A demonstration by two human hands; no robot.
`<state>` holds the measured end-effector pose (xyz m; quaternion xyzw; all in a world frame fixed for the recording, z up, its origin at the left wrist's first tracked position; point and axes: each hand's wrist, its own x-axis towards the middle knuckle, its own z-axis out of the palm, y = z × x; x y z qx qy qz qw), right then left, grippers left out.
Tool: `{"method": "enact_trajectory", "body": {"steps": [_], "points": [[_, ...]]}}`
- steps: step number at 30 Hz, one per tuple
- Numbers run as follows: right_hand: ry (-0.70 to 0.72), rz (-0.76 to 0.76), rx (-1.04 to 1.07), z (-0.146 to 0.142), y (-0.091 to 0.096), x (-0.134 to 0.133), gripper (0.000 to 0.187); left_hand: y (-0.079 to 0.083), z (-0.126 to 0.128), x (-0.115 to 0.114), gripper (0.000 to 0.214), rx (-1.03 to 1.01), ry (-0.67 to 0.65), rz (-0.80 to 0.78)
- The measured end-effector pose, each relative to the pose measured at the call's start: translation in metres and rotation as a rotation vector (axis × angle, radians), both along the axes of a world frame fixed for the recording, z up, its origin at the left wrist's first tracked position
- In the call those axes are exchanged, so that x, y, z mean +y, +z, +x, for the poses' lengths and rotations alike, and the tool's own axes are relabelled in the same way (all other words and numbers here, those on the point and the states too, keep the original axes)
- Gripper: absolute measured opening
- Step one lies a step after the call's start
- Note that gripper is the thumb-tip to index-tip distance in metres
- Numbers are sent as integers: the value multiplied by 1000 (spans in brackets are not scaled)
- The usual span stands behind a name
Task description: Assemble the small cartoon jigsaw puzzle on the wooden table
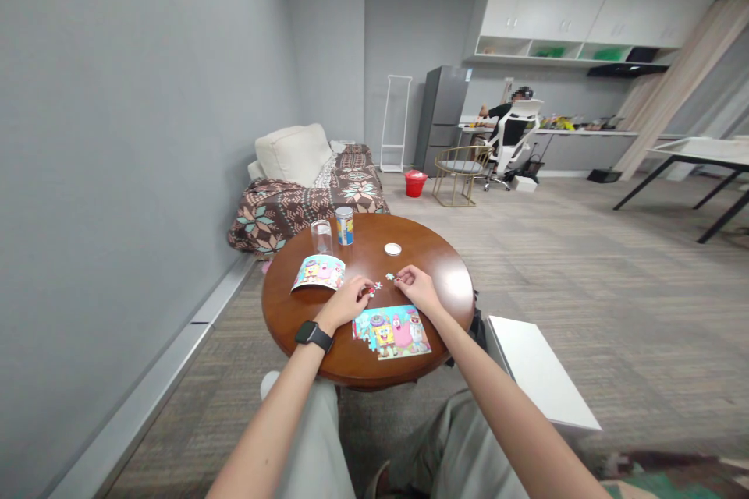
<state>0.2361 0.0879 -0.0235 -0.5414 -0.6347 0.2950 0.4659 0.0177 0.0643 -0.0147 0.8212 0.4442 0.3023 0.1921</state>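
A colourful cartoon jigsaw puzzle (392, 331) lies flat near the front of the round wooden table (450, 281). My left hand (346, 301), with a black watch on its wrist, pinches a small puzzle piece (373, 290) just above the puzzle. My right hand (417, 286) is closed in a pinch on a small piece at its fingertips, and another loose piece (389, 276) lies right beside them. A curved puzzle picture card (319, 273) stands to the left of my left hand.
A clear glass (321, 237), a blue and yellow can (345, 225) and a white lid (392, 249) sit at the table's far side. A white stool (538, 378) is at the right. A patterned sofa (304, 199) stands behind. A person sits far off at a counter.
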Motion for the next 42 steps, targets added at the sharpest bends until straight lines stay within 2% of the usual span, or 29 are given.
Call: {"method": "enact_trajectory", "body": {"steps": [4,13,21,28,33,37,42], "points": [[6,1,11,0,-2,2,10,1,0,0,24,4,-11,-21],[19,-4,24,1,-4,4,3,3,1,-1,13,-8,40,-43],[4,65,-41,3,-3,1,20,2,0,-1,10,-30,24,-24],[13,118,-108,5,-4,2,29,4,1,-2,20,-11,21,-24],[12,45,-54,3,-3,0,18,1,0,-4,15,7,30,-17],[19,1,13,2,-5,1,4,-1,-2,-6,21,25,-3,-9],[21,26,50,4,-9,6,6,1,-2,-7,29,34,-32,9]]}}
